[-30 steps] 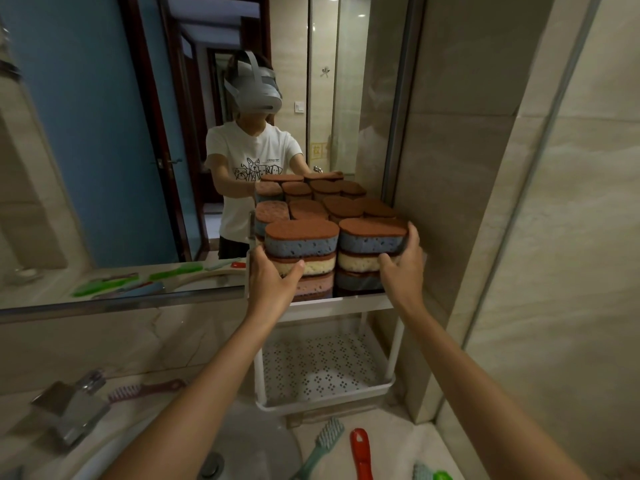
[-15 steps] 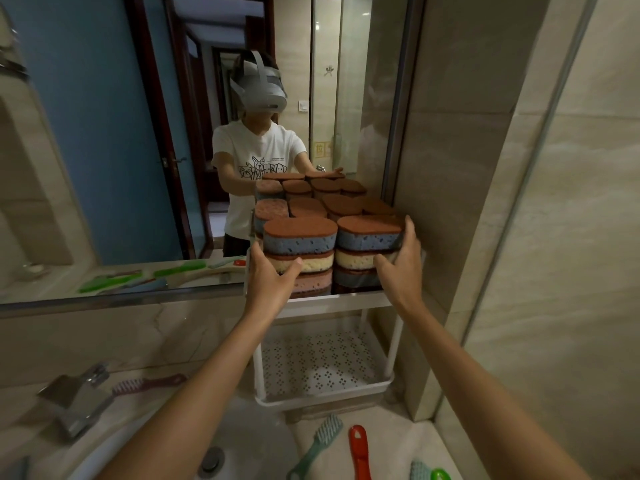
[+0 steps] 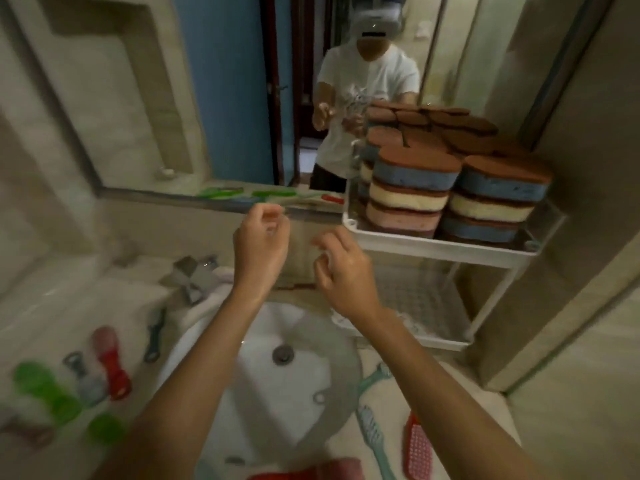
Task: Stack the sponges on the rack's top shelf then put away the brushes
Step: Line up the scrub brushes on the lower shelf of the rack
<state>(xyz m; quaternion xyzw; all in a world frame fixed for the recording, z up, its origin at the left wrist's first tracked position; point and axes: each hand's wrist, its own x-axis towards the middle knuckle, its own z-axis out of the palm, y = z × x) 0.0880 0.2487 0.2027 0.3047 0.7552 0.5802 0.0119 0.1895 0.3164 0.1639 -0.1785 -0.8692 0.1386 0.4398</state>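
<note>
Brown-topped sponges point(image 3: 415, 183) in blue, cream and pink stand stacked in piles on the top shelf of the white rack point(image 3: 440, 244) at the right. My left hand point(image 3: 261, 245) and my right hand point(image 3: 341, 268) hover above the sink, left of the rack, fingers loosely curled and holding nothing. Brushes lie around the basin: a red brush point(image 3: 110, 360), green brushes point(image 3: 45, 389) and a grey one point(image 3: 85, 377) on the left, a teal brush point(image 3: 372, 431) and a red brush point(image 3: 417, 446) on the right. The frame is blurred.
The white sink point(image 3: 277, 386) with its drain lies below my hands, the chrome faucet point(image 3: 194, 277) behind it. A mirror point(image 3: 207, 98) fills the back wall and reflects a person. The rack's lower shelf point(image 3: 426, 306) is perforated. A tiled wall stands at the right.
Both hands have let go of the sponge stacks and drawn back to the left over the sink. My view has tilted down and left, bringing the sink and brushes into sight.
</note>
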